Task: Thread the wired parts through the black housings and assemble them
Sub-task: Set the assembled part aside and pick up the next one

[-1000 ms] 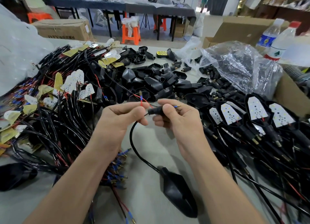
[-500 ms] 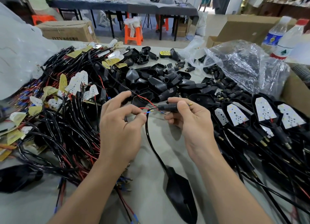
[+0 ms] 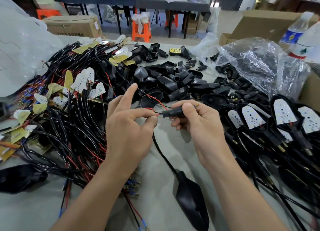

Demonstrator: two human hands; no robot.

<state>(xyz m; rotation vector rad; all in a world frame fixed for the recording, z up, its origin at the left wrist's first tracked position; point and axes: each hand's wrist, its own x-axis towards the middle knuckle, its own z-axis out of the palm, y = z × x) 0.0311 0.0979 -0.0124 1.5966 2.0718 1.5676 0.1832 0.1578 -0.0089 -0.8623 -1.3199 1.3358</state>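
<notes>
A small black tubular plastic housing (image 3: 173, 112) was held near the middle of the view, lifted off the table, its long axis running almost level from left to right. The right hand (image 3: 199, 125) gripped it, thumb on top and curled fingers beneath. Thin red and blue wires (image 3: 152, 111) entered the tube's left mouth. A brass bullet terminal (image 3: 196, 105) poked out past the thumb at the right end, so at least one lead appeared to be through.

The left hand (image 3: 128, 128) was just beside that left mouth, pinching the wires between thumb and a bent finger, its index finger (image 3: 129, 94) straight and pointing up and away. The two hands were close together but not touching, joined only by the wires. The coming move looked like a feed or pull along the left-to-right axis, with the left hand nearer the entry end and the right hand nearer the exit.

A black sheathed cable (image 3: 162, 153) dropped from the pinch toward the person, ending at a black teardrop-shaped plastic housing (image 3: 190, 201) lying on the grey table (image 3: 26, 213). Beyond the hands lay a heap of loose black plastic housings (image 3: 173, 80). To the left was a tangle of black and red wires with white LED boards (image 3: 72, 101), and to the right a row of assembled black housings with white LED boards (image 3: 284, 113)
</notes>
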